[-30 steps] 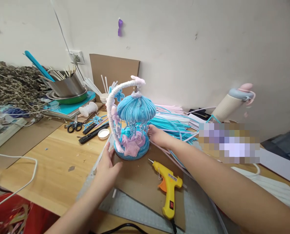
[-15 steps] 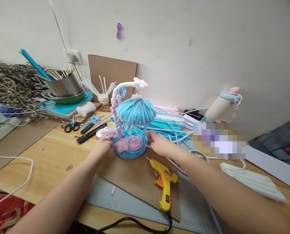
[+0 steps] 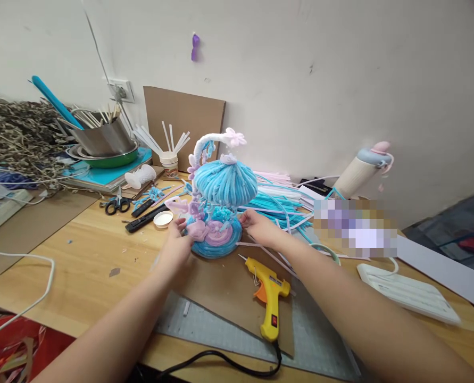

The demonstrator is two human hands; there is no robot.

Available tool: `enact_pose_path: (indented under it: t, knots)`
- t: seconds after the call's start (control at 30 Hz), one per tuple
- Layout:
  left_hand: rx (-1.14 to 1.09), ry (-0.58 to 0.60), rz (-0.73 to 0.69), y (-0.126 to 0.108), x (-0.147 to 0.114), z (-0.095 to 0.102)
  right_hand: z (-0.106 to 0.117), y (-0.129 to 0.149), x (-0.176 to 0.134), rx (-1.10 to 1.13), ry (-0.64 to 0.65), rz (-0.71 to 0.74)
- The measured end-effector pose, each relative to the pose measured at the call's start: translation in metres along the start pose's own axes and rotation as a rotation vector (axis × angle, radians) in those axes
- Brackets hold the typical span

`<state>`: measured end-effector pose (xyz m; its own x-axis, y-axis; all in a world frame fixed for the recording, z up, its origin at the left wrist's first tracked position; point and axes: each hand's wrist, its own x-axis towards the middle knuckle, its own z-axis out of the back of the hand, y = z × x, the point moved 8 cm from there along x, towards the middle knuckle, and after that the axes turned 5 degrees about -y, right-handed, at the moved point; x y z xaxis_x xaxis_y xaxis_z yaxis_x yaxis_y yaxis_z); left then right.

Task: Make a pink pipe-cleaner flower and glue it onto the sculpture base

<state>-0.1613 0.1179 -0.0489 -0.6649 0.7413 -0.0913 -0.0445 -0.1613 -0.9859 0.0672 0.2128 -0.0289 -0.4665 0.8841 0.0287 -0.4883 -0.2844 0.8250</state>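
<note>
A craft lamp of fuzzy pipe cleaners [image 3: 225, 182] stands upright on a sheet of cardboard [image 3: 221, 287]. Its pleated blue shade hangs under a curved white stem tipped with a pale pink flower. Pink shapes lie on the round blue base. My left hand [image 3: 177, 246] holds the base's left edge by the pink star, fingers curled around it. On the opposite side, my right hand [image 3: 259, 227] grips the base's right edge with bent fingers; its fingertips are partly hidden. A yellow hot glue gun [image 3: 269, 295] lies in front of the lamp, below my right hand.
Blue and pink pipe cleaners [image 3: 276, 207] lie behind my right hand. Scissors [image 3: 117, 204], a black cutter [image 3: 146, 219] and a white lid [image 3: 163, 219] are left. A tumbler [image 3: 358, 173] and white power strip [image 3: 410, 295] stand right. The glue gun's cord [image 3: 221, 355] crosses the front.
The lamp has turned a little on the cardboard, its star and flower shifting. My left hand has come round nearer the front of the base; my right hand stays at the right edge.
</note>
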Motion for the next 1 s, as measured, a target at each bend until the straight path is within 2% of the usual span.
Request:
enact_pose_path:
  t: [0.17,0.27,0.37,0.57,0.77,1.0]
  knots:
    - [-0.009,0.043,-0.038,-0.016,0.0,-0.004,0.014,0.006,-0.025,-0.199,0.019,0.016]
    - [0.018,0.012,-0.115,-0.023,0.001,0.001,0.022,0.008,-0.041,-0.36,0.055,0.071]
    - [0.057,-0.004,-0.16,-0.021,0.001,0.007,0.025,0.003,-0.049,-0.511,0.06,0.101]
    - [0.104,0.005,-0.182,-0.012,0.005,0.006,0.038,-0.013,-0.04,-0.732,-0.118,-0.046]
    - [0.1,0.012,-0.156,-0.013,0.004,0.004,0.052,-0.02,-0.03,-0.725,-0.138,-0.11]
    - [0.07,0.029,-0.131,-0.023,-0.007,0.004,0.088,-0.031,-0.03,-0.647,-0.193,-0.178]
